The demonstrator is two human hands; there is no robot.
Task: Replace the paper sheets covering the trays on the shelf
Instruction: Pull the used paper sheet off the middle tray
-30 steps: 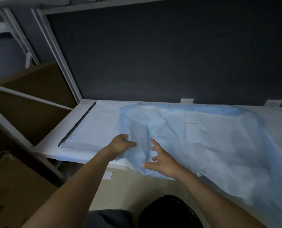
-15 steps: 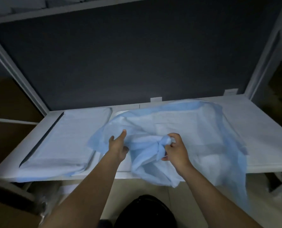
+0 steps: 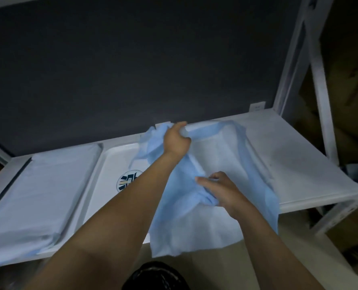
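The white shelf [image 3: 299,164] runs across the middle of the frame, and things on it are changing fast. Half a second ago the blue sheet [image 3: 195,227] was draped over most of the middle tray [image 3: 111,170]. Now it is bunched toward centre-right, its lower edge hanging off the shelf front. The tray's left half is bare, while the left tray's pale sheet [image 3: 40,185] lies undisturbed. The left hand [image 3: 177,139] has shot from the near edge up to the tray's far rim at centre frame and clenches the sheet's back edge. The right hand [image 3: 222,191], lower and right of centre, grips a gathered wad. A round logo [image 3: 129,181] now shows on the tray floor. The sheet looks nearly free, so this tray's replacement is likely next.
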